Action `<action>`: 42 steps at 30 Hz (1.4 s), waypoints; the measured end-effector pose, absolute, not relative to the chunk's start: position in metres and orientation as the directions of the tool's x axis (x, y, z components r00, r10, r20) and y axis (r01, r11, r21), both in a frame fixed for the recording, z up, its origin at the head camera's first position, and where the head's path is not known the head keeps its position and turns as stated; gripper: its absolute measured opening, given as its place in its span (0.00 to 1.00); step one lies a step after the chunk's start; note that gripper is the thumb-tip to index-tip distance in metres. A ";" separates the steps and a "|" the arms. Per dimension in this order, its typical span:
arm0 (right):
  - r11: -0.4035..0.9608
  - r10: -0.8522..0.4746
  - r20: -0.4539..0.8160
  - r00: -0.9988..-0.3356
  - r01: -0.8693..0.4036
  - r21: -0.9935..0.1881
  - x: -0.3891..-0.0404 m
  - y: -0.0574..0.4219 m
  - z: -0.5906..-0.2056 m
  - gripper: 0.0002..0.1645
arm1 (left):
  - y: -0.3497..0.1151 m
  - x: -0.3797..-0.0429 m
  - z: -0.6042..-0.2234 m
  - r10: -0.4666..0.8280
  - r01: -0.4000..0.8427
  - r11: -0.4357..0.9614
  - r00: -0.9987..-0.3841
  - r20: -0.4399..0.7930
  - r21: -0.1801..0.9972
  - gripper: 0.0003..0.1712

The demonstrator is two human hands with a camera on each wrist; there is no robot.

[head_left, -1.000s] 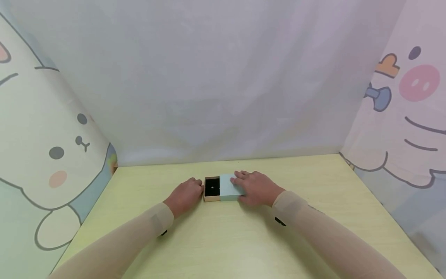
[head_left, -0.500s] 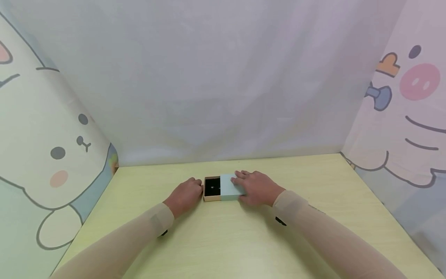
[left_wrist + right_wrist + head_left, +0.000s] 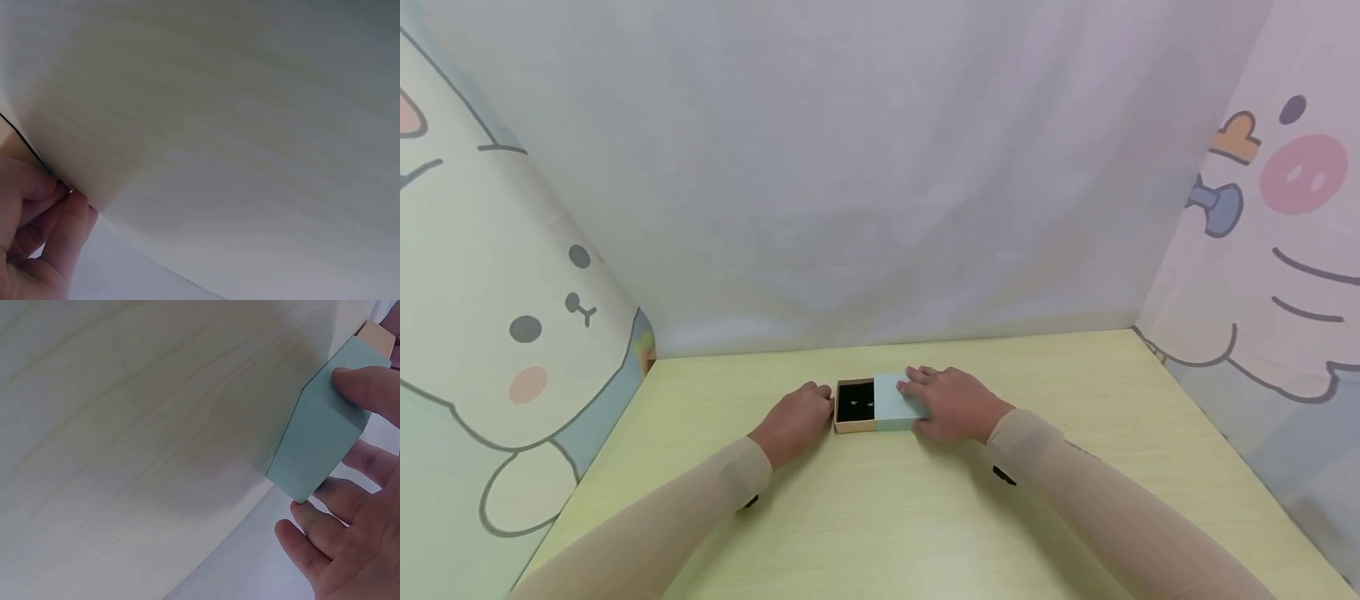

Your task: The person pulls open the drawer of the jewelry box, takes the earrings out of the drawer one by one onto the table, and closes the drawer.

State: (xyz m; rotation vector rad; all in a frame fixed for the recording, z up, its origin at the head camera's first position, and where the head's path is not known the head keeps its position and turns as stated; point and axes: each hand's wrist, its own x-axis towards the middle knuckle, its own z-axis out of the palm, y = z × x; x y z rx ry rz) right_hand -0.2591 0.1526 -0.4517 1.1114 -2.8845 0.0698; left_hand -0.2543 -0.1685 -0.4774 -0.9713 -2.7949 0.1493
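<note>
A small slide-out jewelry box lies on the table, with a mint-green sleeve [image 3: 891,402] and a tan tray [image 3: 856,427] drawn partway out to the left. Two tiny silver star-shaped pieces show on the tray's black insert [image 3: 850,412]. At the tray's left end my left hand [image 3: 797,421] pinches with curled fingers; in the left wrist view the fingertips [image 3: 75,203] hide what exactly they hold. My right hand [image 3: 958,406] grips the sleeve's right part, thumb [image 3: 365,387] on the near side and other fingers over the top. The tray's right part stays hidden inside the sleeve.
The pale wooden table [image 3: 880,517] reaches back to a white curtain [image 3: 880,208]. Cartoon-printed cloths hang at the left [image 3: 467,250] and right [image 3: 1285,275]. Both forearms come in from the front, in beige sleeves.
My left hand has shifted slightly left, and the tray with it. More black insert shows, and the second star has come into fuller view. The sleeve and my right hand have stayed in place.
</note>
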 end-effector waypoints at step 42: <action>0.734 -0.676 0.076 -0.733 -0.679 -0.021 -0.261 0.153 -0.453 0.40 | -0.169 -0.258 -0.476 0.598 0.579 0.797 -0.796 0.090 -0.171 0.06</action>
